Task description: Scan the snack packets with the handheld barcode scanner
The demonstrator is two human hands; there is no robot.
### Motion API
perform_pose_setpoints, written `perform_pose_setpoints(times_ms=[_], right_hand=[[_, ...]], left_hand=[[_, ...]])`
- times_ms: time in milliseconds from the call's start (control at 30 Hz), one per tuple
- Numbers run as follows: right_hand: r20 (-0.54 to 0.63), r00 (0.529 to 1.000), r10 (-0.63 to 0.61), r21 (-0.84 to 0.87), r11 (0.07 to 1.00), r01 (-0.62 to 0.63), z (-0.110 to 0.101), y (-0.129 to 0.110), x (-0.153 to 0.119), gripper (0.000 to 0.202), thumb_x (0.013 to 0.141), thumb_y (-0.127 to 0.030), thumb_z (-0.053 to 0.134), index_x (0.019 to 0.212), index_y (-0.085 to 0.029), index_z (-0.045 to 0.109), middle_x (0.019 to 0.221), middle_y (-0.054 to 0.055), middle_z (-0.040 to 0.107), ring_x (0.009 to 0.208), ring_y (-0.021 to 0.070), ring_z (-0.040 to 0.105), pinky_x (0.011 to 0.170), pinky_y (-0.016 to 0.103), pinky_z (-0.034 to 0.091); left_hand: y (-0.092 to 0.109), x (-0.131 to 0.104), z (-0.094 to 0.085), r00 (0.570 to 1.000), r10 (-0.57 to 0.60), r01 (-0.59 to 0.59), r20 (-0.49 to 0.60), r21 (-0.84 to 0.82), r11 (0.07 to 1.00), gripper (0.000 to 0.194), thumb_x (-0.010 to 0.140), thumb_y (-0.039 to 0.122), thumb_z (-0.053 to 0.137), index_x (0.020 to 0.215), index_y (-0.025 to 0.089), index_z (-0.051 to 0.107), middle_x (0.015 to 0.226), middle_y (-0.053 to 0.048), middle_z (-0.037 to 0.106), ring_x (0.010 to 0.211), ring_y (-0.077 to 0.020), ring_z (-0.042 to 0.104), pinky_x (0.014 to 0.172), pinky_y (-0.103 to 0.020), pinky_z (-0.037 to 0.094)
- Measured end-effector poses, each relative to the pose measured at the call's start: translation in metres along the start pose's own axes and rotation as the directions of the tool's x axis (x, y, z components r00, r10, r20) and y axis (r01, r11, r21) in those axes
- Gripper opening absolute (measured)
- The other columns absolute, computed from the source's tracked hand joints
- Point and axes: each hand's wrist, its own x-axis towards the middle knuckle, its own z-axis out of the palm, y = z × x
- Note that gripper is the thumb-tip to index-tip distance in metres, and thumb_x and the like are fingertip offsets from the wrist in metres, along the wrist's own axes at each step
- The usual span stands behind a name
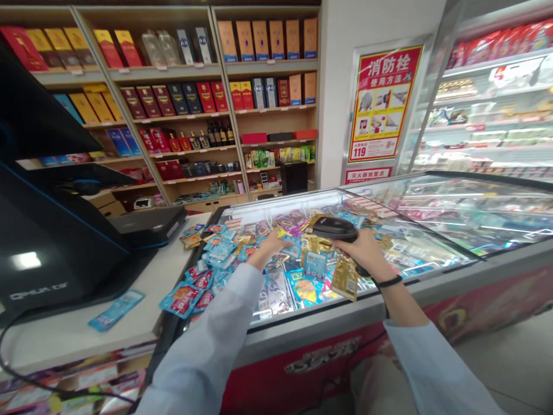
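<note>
My right hand (pixel 363 251) is wrapped round the handle of a black barcode scanner (pixel 334 228), whose head points left over the pile. My left hand (pixel 271 246) reaches into the heap, its fingers closed at the edge of a small purple and yellow snack packet (pixel 294 223); the grip is partly hidden. Around both hands, blue snack packets (pixel 220 251) and gold snack packets (pixel 344 278) lie loose on the glass lid of a chest freezer (pixel 276 331). Red and blue packets (pixel 184 298) spill toward the front left corner.
To the left, a black checkout machine (pixel 56 242) stands on a white counter (pixel 142 305), with a single blue packet (pixel 116 310) in front. Shelves of boxed bottles (pixel 185 98) line the back wall. A lit display fridge (pixel 492 109) stands at right. A cable (pixel 26 374) hangs over the counter.
</note>
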Motion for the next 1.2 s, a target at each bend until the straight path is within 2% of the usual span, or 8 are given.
perform_pose_setpoints(times_ms=[100,233,467,633,767,933,1100,1200], right_hand=[[-0.001,0.998,0.065,-0.02,0.998,-0.065,-0.015,0.013,0.003,0.037,0.066,-0.053,0.064,0.054,-0.017,0.065,0.043,0.004,0.059,0.047,0.0195,0.059,0.049,0.027,0.04],[-0.03,0.99,0.137,-0.004,0.991,-0.137,-0.026,0.029,0.005,0.038,0.065,-0.053,0.065,0.052,-0.018,0.063,0.045,0.006,0.061,0.048,0.0197,0.06,0.051,0.028,0.041],[0.004,0.986,0.167,0.076,0.983,-0.167,-0.032,0.054,0.002,0.038,0.066,-0.052,0.065,0.061,-0.015,0.069,0.046,0.006,0.062,0.047,0.0201,0.06,0.049,0.027,0.043],[-0.027,0.991,0.13,0.086,0.988,-0.127,-0.032,0.066,0.0,0.037,0.067,-0.051,0.065,0.062,-0.015,0.069,0.043,0.005,0.06,0.045,0.0193,0.059,0.047,0.027,0.042],[-0.036,0.987,0.158,0.038,0.987,-0.157,-0.028,0.07,-0.001,0.038,0.066,-0.053,0.064,0.059,-0.016,0.068,0.041,0.004,0.058,0.046,0.0191,0.059,0.049,0.027,0.041],[-0.062,0.972,0.228,-0.017,0.973,-0.229,-0.022,0.071,-0.004,0.037,0.067,-0.052,0.063,0.055,-0.018,0.066,0.043,0.005,0.059,0.051,0.0208,0.062,0.052,0.028,0.041],[-0.076,0.967,0.245,-0.024,0.969,-0.247,-0.018,0.074,-0.003,0.034,0.066,-0.05,0.063,0.052,-0.019,0.065,0.041,0.004,0.058,0.048,0.021,0.061,0.049,0.028,0.04],[-0.067,0.968,0.243,-0.037,0.969,-0.246,-0.017,0.068,-0.002,0.035,0.065,-0.049,0.063,0.047,-0.019,0.062,0.041,0.005,0.059,0.048,0.0218,0.061,0.049,0.029,0.039]], left_hand=[[0.026,0.02,0.041,0.988,0.151,-0.156,0.042,0.208,0.966,0.071,0.055,0.014,0.081,0.122,0.018,0.059,0.116,-0.011,0.064,0.101,-0.0244,0.062,0.088,-0.034,0.048],[0.041,0.04,0.086,0.976,0.213,-0.219,0.053,0.247,0.944,0.049,0.063,0.008,0.073,0.111,0.014,0.066,0.108,-0.011,0.068,0.097,-0.023,0.064,0.09,-0.035,0.048],[0.034,0.043,0.127,0.959,0.282,-0.278,0.019,0.245,0.929,0.046,0.067,0.006,0.069,0.112,0.014,0.066,0.118,-0.014,0.065,0.114,-0.0268,0.057,0.102,-0.04,0.039],[0.025,0.038,0.14,0.935,0.355,-0.323,0.001,0.418,0.849,0.045,0.076,0.013,0.063,0.121,0.017,0.062,0.132,-0.016,0.054,0.126,-0.0283,0.045,0.108,-0.044,0.03],[0.021,0.032,0.148,0.958,0.288,-0.229,0.002,0.612,0.757,0.04,0.089,0.032,0.048,0.127,0.025,0.057,0.149,-0.012,0.037,0.137,-0.0331,0.027,0.11,-0.054,0.018],[0.016,0.029,0.151,0.963,0.258,-0.253,0.079,0.597,0.761,0.052,0.092,0.048,0.034,0.139,0.028,0.045,0.152,-0.01,0.031,0.14,-0.0373,0.019,0.11,-0.061,0.005],[0.018,0.034,0.141,0.959,0.255,-0.283,0.128,0.544,0.79,0.055,0.091,0.05,0.035,0.142,0.03,0.04,0.153,-0.007,0.03,0.144,-0.0351,0.01,0.111,-0.06,-0.001],[0.027,0.036,0.118,0.966,0.242,-0.257,0.096,0.502,0.826,0.054,0.089,0.049,0.043,0.139,0.03,0.045,0.152,-0.007,0.032,0.144,-0.0344,0.011,0.112,-0.058,0.0]])
